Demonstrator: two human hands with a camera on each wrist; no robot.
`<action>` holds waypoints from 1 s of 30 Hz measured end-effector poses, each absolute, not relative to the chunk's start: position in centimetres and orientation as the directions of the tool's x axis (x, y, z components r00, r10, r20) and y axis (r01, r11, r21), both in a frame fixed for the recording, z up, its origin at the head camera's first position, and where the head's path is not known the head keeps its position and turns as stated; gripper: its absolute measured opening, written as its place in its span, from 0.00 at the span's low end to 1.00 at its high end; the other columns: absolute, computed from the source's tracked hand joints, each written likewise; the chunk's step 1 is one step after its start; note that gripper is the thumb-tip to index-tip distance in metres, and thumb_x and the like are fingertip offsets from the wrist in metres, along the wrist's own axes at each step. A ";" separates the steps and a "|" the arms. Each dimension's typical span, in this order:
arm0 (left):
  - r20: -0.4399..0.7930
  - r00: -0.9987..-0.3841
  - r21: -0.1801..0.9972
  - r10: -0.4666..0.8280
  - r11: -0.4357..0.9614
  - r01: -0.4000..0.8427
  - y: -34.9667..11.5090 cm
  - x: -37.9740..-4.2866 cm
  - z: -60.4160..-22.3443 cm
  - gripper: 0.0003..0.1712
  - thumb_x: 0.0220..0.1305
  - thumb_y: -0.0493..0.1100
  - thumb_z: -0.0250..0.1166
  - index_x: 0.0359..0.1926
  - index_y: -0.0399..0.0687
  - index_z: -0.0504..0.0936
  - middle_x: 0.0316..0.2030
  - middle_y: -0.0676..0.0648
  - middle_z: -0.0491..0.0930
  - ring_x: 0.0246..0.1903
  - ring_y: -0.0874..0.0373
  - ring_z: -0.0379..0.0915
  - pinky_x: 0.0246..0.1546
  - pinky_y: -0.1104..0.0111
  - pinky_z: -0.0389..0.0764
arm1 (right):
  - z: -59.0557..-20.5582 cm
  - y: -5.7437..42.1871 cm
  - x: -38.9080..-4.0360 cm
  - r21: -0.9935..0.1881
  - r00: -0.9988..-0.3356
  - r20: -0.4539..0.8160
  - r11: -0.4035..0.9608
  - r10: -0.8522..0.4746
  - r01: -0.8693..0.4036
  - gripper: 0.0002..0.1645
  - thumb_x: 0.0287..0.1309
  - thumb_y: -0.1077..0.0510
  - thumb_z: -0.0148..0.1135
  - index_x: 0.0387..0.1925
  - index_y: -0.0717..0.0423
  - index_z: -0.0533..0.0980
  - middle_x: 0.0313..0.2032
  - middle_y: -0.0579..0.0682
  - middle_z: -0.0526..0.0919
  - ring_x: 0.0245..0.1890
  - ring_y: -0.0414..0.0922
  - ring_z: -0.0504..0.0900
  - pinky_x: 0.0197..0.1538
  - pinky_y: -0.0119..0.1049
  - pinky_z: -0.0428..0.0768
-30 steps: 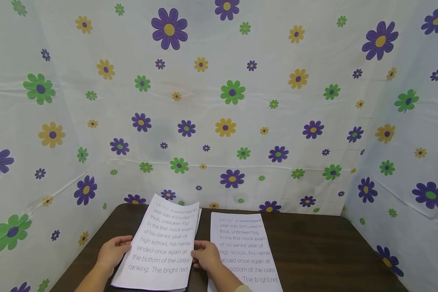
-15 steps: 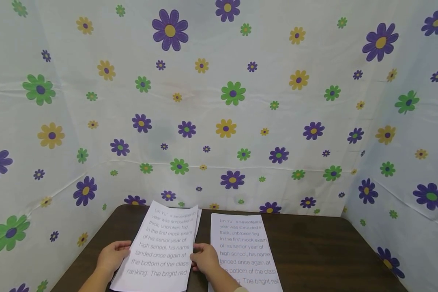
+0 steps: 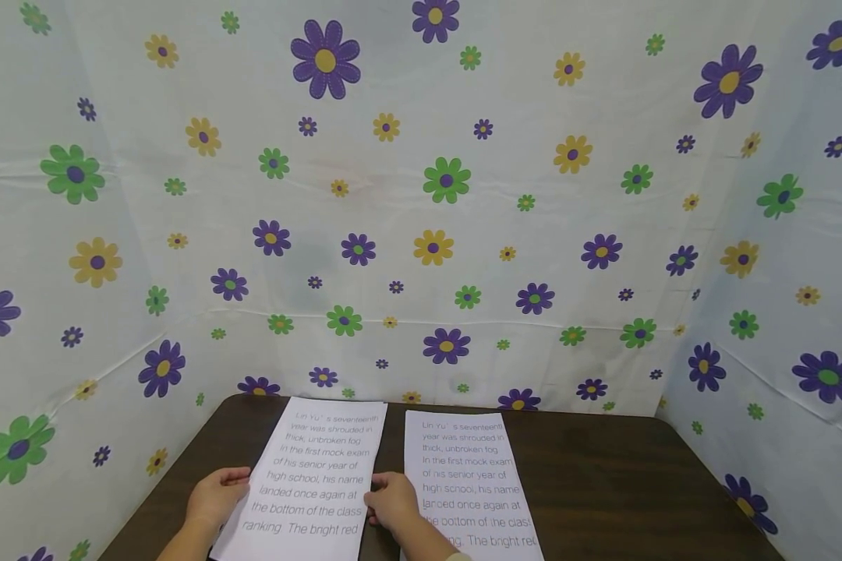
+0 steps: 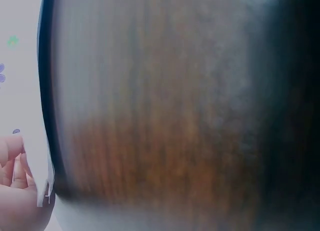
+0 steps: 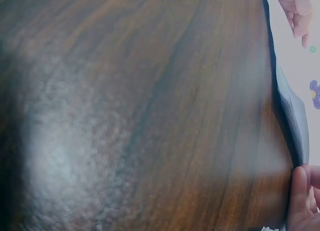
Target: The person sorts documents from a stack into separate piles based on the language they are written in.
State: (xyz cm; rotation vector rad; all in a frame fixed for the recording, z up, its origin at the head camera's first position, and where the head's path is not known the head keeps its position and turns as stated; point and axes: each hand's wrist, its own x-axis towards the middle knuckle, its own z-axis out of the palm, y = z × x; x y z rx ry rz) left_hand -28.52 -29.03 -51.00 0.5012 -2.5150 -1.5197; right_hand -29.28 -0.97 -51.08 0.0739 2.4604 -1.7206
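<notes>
A stack of printed paper sheets [image 3: 309, 471] lies on the left part of the dark table, its top edge flush with the sheets beneath. My left hand [image 3: 217, 496] holds its left edge between thumb and fingers. At the right edge, my right hand [image 3: 393, 499] pinches the sheets. In the left wrist view, the left hand [image 4: 20, 208] is at the lower left beside the paper's edge. The right wrist view has my right hand [image 5: 302, 203] at the slightly parted sheet edges, with the left hand's fingers [image 5: 296, 13] farther off. The sheets hide some fingertips.
A second printed paper stack [image 3: 466, 467] lies to the right, its lower left part covered by my right hand and forearm. Brown wood-grain table [image 3: 617, 483] extends beyond it. A white flowered cloth [image 3: 568, 195] encloses the back and sides.
The left stack's upper part, raised and curled before, has come down flat and level with the sheets below. Both hands have moved slightly toward me, still holding its edges.
</notes>
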 end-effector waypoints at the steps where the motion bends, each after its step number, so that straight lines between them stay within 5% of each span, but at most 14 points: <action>1: -0.036 -0.931 0.878 -0.362 0.434 -0.202 -29.0 -28.5 -51.0 0.21 0.60 0.31 0.60 0.53 0.22 0.75 0.37 0.34 0.84 0.34 0.55 0.81 0.30 0.73 0.73 | -51.1 -1.0 -29.3 -0.927 -0.990 -0.133 0.358 -0.034 0.112 0.20 0.51 0.68 0.63 0.49 0.66 0.80 0.22 0.47 0.78 0.18 0.37 0.78 0.22 0.28 0.81; 18: -0.028 -0.939 0.886 -0.344 0.427 -0.182 -29.5 -28.8 -50.7 0.26 0.58 0.32 0.60 0.57 0.22 0.71 0.46 0.27 0.80 0.40 0.47 0.80 0.35 0.66 0.82 | -50.1 -1.1 -29.1 -0.888 -0.996 -0.071 0.458 -0.051 0.040 0.26 0.53 0.62 0.65 0.55 0.68 0.76 0.25 0.47 0.77 0.19 0.39 0.77 0.23 0.31 0.79; 26: -0.017 -0.961 0.899 -0.276 0.417 -0.136 -28.6 -28.7 -49.1 0.32 0.61 0.33 0.60 0.64 0.24 0.64 0.54 0.25 0.76 0.49 0.40 0.79 0.44 0.60 0.85 | -49.2 -0.3 -29.1 -0.898 -0.993 -0.006 0.437 -0.117 -0.046 0.27 0.52 0.61 0.67 0.55 0.65 0.77 0.35 0.48 0.79 0.34 0.40 0.77 0.34 0.35 0.82; 30: -0.014 -0.971 0.901 -0.239 0.417 -0.116 -27.5 -28.5 -48.1 0.33 0.62 0.35 0.60 0.66 0.26 0.62 0.57 0.25 0.74 0.50 0.40 0.78 0.47 0.59 0.84 | -49.1 0.5 -29.3 -0.927 -0.987 -0.019 0.373 -0.158 -0.042 0.28 0.52 0.62 0.67 0.57 0.64 0.76 0.36 0.48 0.79 0.35 0.40 0.78 0.34 0.36 0.84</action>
